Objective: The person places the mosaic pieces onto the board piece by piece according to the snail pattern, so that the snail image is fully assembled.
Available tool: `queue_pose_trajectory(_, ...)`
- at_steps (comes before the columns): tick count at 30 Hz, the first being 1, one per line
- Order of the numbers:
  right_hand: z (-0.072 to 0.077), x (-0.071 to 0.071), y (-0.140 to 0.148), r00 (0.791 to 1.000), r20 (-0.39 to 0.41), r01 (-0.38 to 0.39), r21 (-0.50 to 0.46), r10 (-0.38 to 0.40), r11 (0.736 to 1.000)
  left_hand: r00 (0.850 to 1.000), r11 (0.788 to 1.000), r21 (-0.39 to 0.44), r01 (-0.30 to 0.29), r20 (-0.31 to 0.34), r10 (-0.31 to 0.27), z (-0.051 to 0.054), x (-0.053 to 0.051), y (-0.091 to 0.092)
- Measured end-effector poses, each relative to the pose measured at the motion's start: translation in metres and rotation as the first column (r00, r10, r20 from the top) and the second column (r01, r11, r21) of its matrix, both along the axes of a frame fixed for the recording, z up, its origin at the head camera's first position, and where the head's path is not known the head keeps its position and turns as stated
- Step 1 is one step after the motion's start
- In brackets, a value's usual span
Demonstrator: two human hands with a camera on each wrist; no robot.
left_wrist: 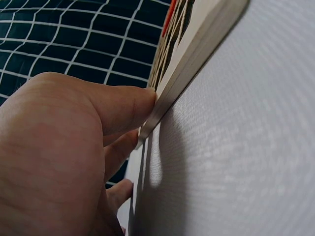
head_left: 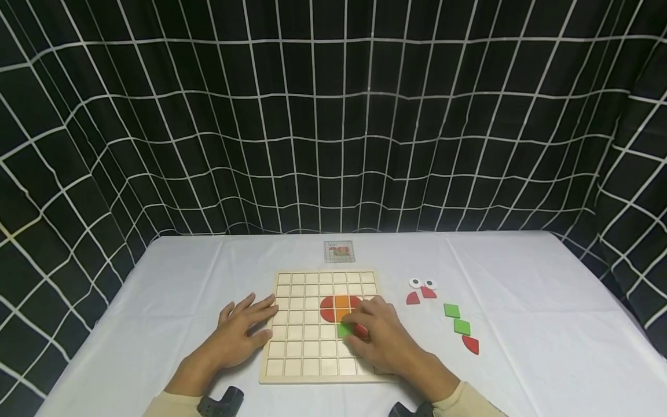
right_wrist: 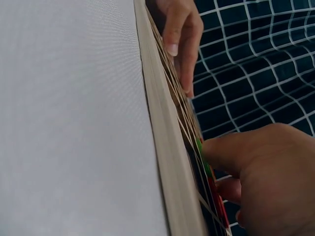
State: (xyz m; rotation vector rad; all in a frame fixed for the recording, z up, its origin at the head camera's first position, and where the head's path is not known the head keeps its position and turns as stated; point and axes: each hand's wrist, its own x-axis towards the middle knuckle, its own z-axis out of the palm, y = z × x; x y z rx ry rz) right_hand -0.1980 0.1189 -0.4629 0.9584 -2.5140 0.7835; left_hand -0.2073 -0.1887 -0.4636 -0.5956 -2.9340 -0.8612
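Note:
A wooden grid board (head_left: 299, 350) lies on the white cloth. Two orange squares (head_left: 341, 301) sit in its cells between red curved pieces (head_left: 326, 309). Below them is a green square (head_left: 344, 330) with a red piece (head_left: 361, 331) beside it. My right hand (head_left: 388, 339) reaches over the board, its thumb and fingers at the green square; in the right wrist view the thumb touches the green piece (right_wrist: 202, 153). My left hand (head_left: 237, 336) rests with spread fingers at the board's left edge, and the left wrist view shows the thumb against the wooden rim (left_wrist: 170, 88).
Right of the board lie two eye discs (head_left: 414, 283), red quarter pieces (head_left: 471, 344) and two green squares (head_left: 462, 326). A small picture card (head_left: 339, 252) lies behind the board. A black cloth with a white grid (head_left: 339, 116) hangs behind the table.

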Motion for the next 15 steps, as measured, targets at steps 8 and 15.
queue_pose_trajectory(8,0.008,0.0,0.005,0.996,-0.094,-0.007,-0.089,-0.002,0.996,1.0,1.0,0.012,0.005,0.002,-0.005,-0.002,-0.001,-0.003)
queue_pose_trajectory(15,0.021,0.006,0.039,0.99,-0.125,0.044,-0.16,-0.064,0.986,1.0,1.0,0.003,0.003,0.012,-0.003,-0.003,-0.001,-0.004)
